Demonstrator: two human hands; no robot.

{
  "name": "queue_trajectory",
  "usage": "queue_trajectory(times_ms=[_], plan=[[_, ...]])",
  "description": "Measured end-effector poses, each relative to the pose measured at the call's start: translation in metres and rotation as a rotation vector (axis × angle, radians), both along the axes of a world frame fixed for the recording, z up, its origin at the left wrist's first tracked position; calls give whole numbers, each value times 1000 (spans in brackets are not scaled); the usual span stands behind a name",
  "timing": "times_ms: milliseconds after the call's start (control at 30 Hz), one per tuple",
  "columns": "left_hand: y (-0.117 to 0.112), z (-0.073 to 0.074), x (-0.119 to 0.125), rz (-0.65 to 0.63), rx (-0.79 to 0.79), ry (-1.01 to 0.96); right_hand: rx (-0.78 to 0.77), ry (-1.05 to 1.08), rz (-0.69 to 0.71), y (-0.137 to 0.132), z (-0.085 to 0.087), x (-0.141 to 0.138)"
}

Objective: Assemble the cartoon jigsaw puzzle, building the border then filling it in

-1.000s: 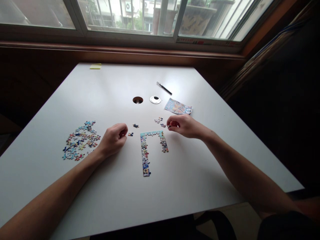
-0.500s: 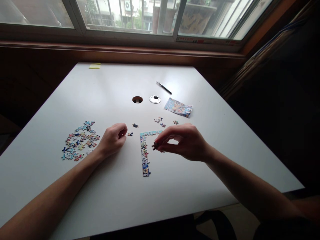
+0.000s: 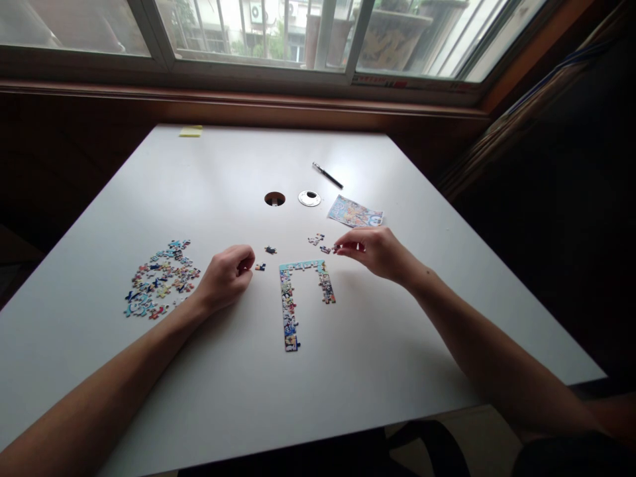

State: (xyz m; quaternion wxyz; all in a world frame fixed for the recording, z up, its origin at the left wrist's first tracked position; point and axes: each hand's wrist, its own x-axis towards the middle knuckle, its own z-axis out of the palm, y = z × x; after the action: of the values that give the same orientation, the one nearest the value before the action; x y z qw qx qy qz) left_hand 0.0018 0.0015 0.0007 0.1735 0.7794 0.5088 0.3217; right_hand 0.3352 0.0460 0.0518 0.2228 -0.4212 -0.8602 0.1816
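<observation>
My right hand point(image 3: 375, 253) pinches a small puzzle piece point(image 3: 336, 248) between thumb and fingertips, low over the table behind the joined pieces. Loose puzzle pieces point(image 3: 316, 239) lie just left of those fingertips. My left hand point(image 3: 226, 275) rests on the table in a loose fist, with nothing showing in it. Beside its knuckles lies a dark and yellow puzzle piece point(image 3: 260, 267), and another dark piece point(image 3: 271, 250) is a little farther back. Between the hands, a partly joined puzzle border point(image 3: 289, 308) has a long left side, a top row and a short right side.
A heap of loose puzzle pieces point(image 3: 161, 281) spreads left of my left hand. Behind the right hand lies a picture sheet point(image 3: 354, 211). Farther back are a pen point(image 3: 328, 175), a round cover point(image 3: 309, 198), a cable hole point(image 3: 275, 199) and a yellow sticky note point(image 3: 191, 131).
My right hand has moved back and right from over the border to the loose pieces, uncovering the border's right side. The left hand stays in place.
</observation>
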Motion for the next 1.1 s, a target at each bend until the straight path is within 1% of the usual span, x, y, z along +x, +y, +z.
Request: queue_trajectory(times_ms=[100,167,233,333,400,500,600,733,833,900,933,1000,1067,1100], plan=[[0,0,0,0,-1,1,-42,-84,-26,10,-12,14],[0,0,0,-1,1,1,-57,-101,-17,12,-18,18],[0,0,0,-3,4,0,-39,-104,-12,11,-22,19],[0,0,0,-5,6,2,-6,-116,-19,9,-22,18],[0,0,0,-4,6,4,39,-140,-80,10,-21,18],[0,1,0,-1,6,4,85,-245,-209,13,-21,21],[0,0,0,1,7,5,20,-317,-251,20,-21,23],[0,-1,0,-5,9,4,-36,-312,-267,27,-21,25],[0,-1,0,-6,9,-1,-85,-214,-311,25,-19,22],[0,-1,0,-6,6,-1,-179,-29,-305,17,-16,17],[0,-1,0,-6,4,0,-236,93,-280,11,-12,12],[0,0,0,-7,3,2,-357,325,-115,-4,-4,1],[0,0,0,-8,2,4,-323,432,-23,-20,6,-12],[0,0,0,-7,1,4,-301,426,8,-26,10,-17]])
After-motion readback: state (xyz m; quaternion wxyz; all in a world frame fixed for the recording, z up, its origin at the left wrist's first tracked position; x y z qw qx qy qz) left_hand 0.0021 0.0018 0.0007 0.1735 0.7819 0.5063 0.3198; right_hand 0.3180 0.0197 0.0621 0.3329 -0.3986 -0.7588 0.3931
